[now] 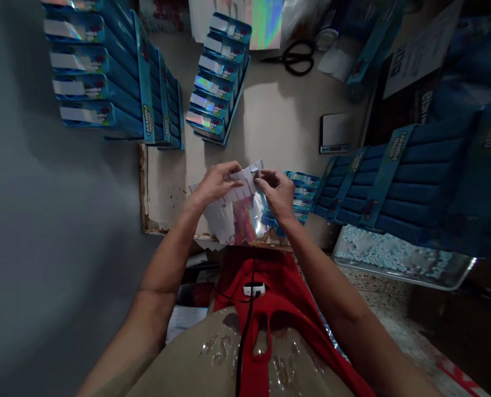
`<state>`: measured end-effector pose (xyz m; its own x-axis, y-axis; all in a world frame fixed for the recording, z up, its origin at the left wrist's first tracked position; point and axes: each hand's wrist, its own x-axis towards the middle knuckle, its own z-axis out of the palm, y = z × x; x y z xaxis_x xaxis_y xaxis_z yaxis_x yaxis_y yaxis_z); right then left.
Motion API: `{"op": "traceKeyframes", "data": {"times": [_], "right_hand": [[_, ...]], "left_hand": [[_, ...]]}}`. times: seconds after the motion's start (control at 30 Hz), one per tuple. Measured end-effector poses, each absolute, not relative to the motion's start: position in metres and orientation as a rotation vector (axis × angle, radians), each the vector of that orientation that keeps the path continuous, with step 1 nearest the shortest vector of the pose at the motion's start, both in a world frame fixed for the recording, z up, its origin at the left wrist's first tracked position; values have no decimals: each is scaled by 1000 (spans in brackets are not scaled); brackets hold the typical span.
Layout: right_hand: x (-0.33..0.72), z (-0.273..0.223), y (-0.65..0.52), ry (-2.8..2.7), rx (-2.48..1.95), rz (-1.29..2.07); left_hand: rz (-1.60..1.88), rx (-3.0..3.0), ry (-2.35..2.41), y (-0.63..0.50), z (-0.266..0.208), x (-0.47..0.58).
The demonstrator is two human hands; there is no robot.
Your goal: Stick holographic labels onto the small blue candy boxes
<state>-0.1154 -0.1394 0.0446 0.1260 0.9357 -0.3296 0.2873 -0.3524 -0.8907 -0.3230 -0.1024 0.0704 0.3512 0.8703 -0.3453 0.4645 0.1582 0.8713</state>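
Note:
My left hand and my right hand meet over the near edge of the white table. Together they hold a white sheet of small rectangular labels by its upper part, fingers pinching its top edge. Under the hands lies shiny holographic foil with more white sheet to its left. A short stack of small blue boxes sits just right of my right hand.
Tall stacks of blue boxes stand at the far left, another stack at the middle back. Black scissors and a small digital scale lie farther back. Large blue cartons crowd the right, above a tray of small pale pieces.

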Motion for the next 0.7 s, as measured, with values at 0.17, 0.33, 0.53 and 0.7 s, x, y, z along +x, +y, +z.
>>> {"op": "traceKeyframes", "data": {"times": [0.17,0.33,0.53,0.7], "right_hand": [[-119,47,-138,-1217,-1743,1247],[-122,51,-136,-1151,-1702,1290],[-124,57,-133,-845,-1629,1515],[-123,63,-130,-606,-1544,1696]], "left_hand": [[442,1489,1250,-104,72,-325],[429,1494,1266,-104,70,-325],[382,1539,1294,-103,68,-325],[345,1587,1317,-102,75,-324]]}}
